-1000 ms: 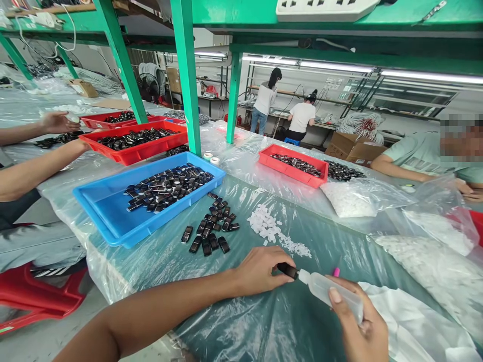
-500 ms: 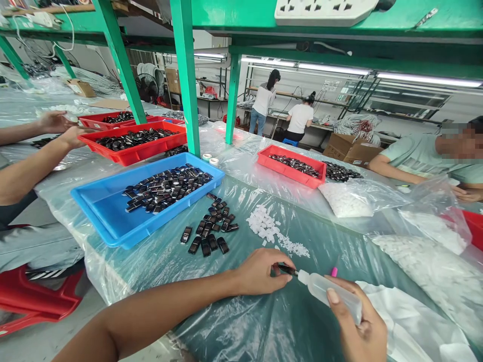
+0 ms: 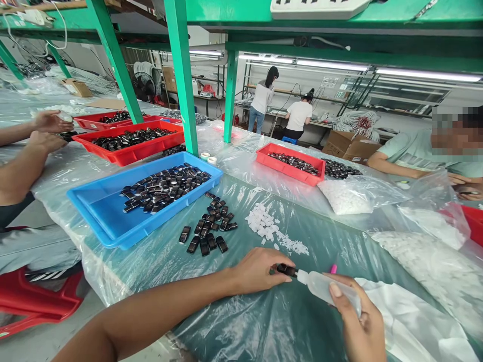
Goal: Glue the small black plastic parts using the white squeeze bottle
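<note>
Between the thumb and fingers of my left hand [image 3: 260, 271] is a small black plastic part [image 3: 287, 270] with a glossy face. My right hand [image 3: 358, 311] is wrapped round a translucent squeeze bottle [image 3: 328, 289], tilted with its nozzle [image 3: 301, 276] at the black part's right end; whether they touch I cannot tell. Beyond my left hand lie loose black parts [image 3: 211, 226] and a scatter of small white pieces [image 3: 264, 223] on the plastic-covered table [image 3: 241, 327]. A pink stick-like thing [image 3: 333, 269] shows just behind the bottle.
A blue tray [image 3: 90, 221] of black parts stands left, with red trays [image 3: 124, 158] behind and another red tray [image 3: 290, 176] farther right. Bags of white pieces [image 3: 347, 198] lie right. Green posts [image 3: 181, 75] rise from the table. Co-workers' hands [image 3: 47, 133] are at far left.
The black part in my left hand has turned so more of its broad face shows. Both hands keep their grip and nearly their place. At far left, a co-worker's hand has drawn back from the red tray.
</note>
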A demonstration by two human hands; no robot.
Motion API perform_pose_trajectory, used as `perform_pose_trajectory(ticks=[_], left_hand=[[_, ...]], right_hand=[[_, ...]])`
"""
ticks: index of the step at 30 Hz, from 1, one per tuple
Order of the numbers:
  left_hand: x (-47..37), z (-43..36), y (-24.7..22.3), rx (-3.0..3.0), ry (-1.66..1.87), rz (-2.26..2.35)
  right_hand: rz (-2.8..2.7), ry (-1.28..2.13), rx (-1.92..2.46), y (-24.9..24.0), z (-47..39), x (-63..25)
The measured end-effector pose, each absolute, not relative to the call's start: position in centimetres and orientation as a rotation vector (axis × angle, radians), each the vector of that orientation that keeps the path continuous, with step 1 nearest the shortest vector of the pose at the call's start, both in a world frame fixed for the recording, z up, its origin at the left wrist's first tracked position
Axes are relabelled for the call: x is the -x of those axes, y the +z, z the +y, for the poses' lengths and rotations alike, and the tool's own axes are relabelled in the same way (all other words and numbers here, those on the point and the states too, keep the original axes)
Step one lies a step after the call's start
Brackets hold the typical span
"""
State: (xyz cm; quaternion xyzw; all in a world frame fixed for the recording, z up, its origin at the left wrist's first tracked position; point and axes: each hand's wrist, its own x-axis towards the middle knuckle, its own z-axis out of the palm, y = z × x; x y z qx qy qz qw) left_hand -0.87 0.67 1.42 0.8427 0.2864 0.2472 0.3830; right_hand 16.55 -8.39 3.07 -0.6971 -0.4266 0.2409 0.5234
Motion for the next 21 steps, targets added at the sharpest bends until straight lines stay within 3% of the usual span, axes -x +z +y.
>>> perform_pose_trajectory(ticks=[21], left_hand=[[0.7, 0.7, 1.2, -2.097, 0.644, 0.766]], right_hand=[[-1.064, 0.628, 1.673, 2.0, -8.4, -17.2]])
